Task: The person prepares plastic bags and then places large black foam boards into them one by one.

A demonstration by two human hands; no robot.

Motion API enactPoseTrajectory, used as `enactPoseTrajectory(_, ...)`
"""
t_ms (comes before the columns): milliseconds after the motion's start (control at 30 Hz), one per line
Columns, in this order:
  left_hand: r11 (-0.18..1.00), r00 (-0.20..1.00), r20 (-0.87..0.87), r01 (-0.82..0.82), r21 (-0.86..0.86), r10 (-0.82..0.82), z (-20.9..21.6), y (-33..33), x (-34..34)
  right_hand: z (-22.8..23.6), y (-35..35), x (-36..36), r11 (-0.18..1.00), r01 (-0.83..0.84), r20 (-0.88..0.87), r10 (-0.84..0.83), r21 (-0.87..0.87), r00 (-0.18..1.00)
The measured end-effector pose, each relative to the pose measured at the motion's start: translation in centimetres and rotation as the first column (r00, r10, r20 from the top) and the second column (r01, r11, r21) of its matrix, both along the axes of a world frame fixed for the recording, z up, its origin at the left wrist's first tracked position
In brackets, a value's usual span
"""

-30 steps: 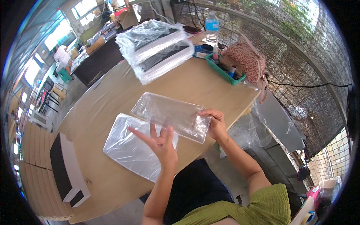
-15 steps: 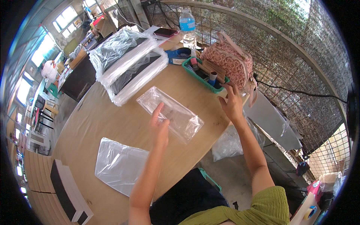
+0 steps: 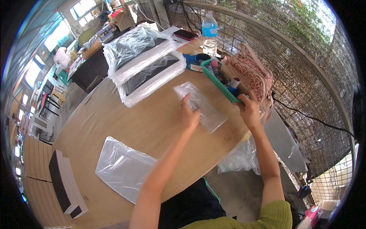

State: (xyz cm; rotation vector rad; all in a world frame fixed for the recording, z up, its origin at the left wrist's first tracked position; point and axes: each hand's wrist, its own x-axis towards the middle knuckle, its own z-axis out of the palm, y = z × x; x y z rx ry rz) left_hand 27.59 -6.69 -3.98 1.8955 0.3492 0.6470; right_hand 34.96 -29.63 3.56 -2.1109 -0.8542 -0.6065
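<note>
A flat clear plastic sleeve (image 3: 211,115) lies on the table. My left hand (image 3: 190,115) rests over it, index finger stretched out and thumb apart. My right hand (image 3: 250,110) is at the near end of a green plastic basket (image 3: 218,83); its thumb and fingers are bent together around the rim, and the fingertips are partly hidden. The basket holds a white-and-blue roll (image 3: 234,84), a pink-topped item (image 3: 215,64) and other small things.
Plastic-wrapped stacks (image 3: 152,78) lie at the far left. A milky plastic-covered sheet (image 3: 124,168) is near my left forearm. A patterned pink bag (image 3: 251,74), water bottle (image 3: 209,36), blue tape roll (image 3: 196,61) and phone (image 3: 186,34) stand beyond. A mesh fence (image 3: 305,72) borders the right.
The view has shifted. My left hand and the clear sleeve have moved right, closer to the basket. My right hand's fingers, spread apart before, have closed at the basket's rim.
</note>
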Motion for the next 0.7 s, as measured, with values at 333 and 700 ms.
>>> enactPoseTrajectory(333,0.947,0.965,-0.190,-0.120,0.297,0.181,4.2,-8.0,0.5,1.7,-0.9,-1.6,1.000,0.027,-0.005,-0.027,-0.016,1.000)
enactPoseTrajectory(700,0.859,0.963,-0.270,0.159,0.486,-0.026,1.6,-7.1,-4.6,-4.6,1.9,-2.5,0.999,-0.029,-0.090,0.032,0.038,0.995)
